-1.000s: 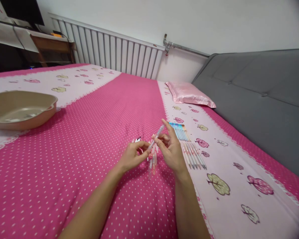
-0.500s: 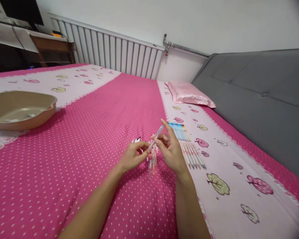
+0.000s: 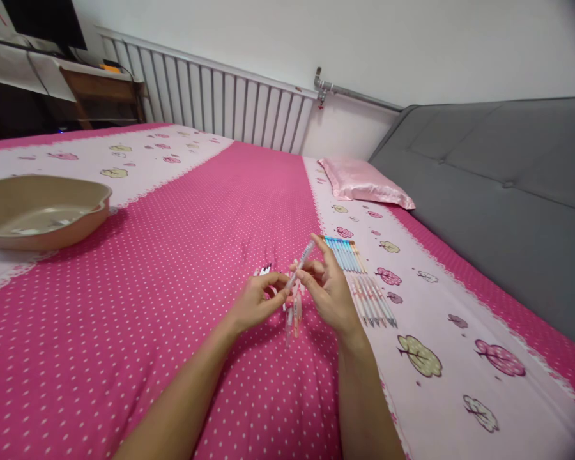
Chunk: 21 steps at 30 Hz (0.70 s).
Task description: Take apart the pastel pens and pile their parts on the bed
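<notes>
Between both hands a slim clear pen (image 3: 303, 257) is held at a slant, its upper end leaning to the right. My left hand (image 3: 257, 299) pinches its lower end with thumb and fingers. Around its upper part my right hand (image 3: 329, 291) is closed, with the index finger stretched along to the tip. Beneath the hands lie several loose pens (image 3: 293, 314), partly hidden by the fingers. Just right of my right hand is a row of blue to orange pens (image 3: 345, 254). Closer to me lies a second row of pale clear pens (image 3: 372, 300) with dark tips.
The bed has a pink dotted cover (image 3: 182, 255) with printed tree strips. A beige plastic basin (image 3: 76, 231) stands at the left. A pink pillow (image 3: 361, 181) lies at the far right, beside the grey headboard (image 3: 489, 153). A radiator (image 3: 211, 89) runs along the wall.
Almost nothing differs. The pen stays in both hands at nearly the same slant, and the view has shifted very slightly.
</notes>
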### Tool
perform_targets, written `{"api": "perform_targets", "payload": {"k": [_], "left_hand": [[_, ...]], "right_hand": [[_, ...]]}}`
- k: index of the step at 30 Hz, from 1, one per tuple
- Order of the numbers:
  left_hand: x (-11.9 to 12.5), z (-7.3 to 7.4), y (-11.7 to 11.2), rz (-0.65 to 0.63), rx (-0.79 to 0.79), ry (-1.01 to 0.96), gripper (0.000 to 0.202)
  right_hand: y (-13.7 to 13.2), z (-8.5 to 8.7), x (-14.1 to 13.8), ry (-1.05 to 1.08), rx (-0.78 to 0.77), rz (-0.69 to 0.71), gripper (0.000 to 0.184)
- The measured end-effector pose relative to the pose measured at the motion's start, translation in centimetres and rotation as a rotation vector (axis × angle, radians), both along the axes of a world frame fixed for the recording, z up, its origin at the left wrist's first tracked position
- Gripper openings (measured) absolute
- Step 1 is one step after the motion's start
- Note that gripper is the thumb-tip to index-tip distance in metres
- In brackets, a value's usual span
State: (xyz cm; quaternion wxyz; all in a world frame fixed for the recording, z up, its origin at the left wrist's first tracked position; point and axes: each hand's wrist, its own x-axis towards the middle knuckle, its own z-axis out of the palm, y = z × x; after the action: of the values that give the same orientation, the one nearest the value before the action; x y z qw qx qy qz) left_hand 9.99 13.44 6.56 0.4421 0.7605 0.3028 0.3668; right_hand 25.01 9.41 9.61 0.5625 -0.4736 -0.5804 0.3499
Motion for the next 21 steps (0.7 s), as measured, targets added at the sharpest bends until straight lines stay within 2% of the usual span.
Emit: {"api": "perform_targets", "payload": {"k": [8,17,21], "left_hand": [[0.05,-0.46,0.17,-0.020,0.028,-0.001,0.019],[0.21,-0.37,0.02,-0.036,0.002,-0.003,0.023],[0.18,-0.36,-0.05,-0.009,0.001,-0.014,0.023]], "right_hand": [[0.63,-0.58,0.18,0.017,-0.005,-0.113,0.057],[0.65,-0.33,0.01,0.086,-0.031,-0.124,0.040],[0.57,-0.28,0.05,0.036,-0.042,-0.141,0.036]]}}
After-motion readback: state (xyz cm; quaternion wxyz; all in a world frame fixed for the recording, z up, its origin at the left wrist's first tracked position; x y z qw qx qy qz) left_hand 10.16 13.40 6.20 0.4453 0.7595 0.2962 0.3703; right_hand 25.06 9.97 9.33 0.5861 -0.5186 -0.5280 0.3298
